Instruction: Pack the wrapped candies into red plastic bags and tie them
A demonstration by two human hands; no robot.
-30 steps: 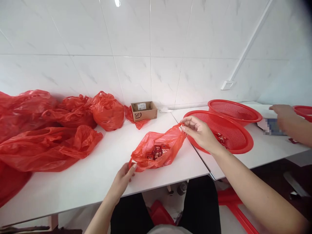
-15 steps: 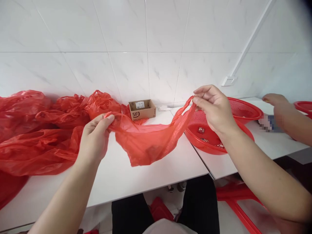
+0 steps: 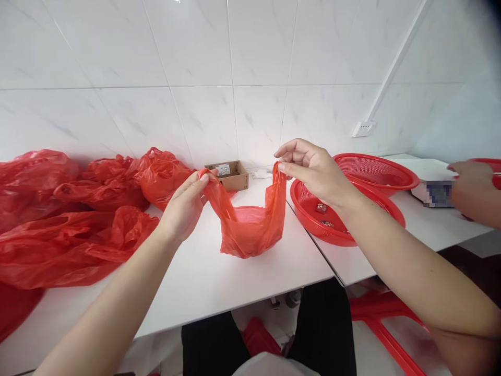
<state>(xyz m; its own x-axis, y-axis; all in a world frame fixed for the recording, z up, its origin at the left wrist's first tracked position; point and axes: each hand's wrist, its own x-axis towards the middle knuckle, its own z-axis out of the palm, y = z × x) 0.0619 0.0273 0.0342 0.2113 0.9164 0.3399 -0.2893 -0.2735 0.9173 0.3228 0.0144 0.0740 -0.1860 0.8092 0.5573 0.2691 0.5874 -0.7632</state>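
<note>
A thin red plastic bag (image 3: pixel 252 235) hangs between my two hands, just above the white table, its mouth facing up. My left hand (image 3: pixel 187 201) pinches one handle of it between thumb and fingers. The other handle is pinched in my right hand (image 3: pixel 313 169), fingertips together. Something darker shows faintly through the bag's bottom, but I cannot make out what. Behind my left hand stands a small cardboard box (image 3: pixel 236 181), partly hidden. Under my right forearm is a red plastic basket (image 3: pixel 309 222) with a few small wrapped pieces in it.
Several filled red bags (image 3: pixel 160 175) pile up on the left of the white table (image 3: pixel 188 292). A second red basket (image 3: pixel 376 162) and a weighing scale (image 3: pixel 430 172) stand on the right, where another person's hand (image 3: pixel 473 177) reaches in. A red stool (image 3: pixel 387 324) is below.
My hands have come closer together, the right one moving left and the left one moving right. The bag now hangs in a deeper U. The other person's hand has moved right, uncovering the scale.
</note>
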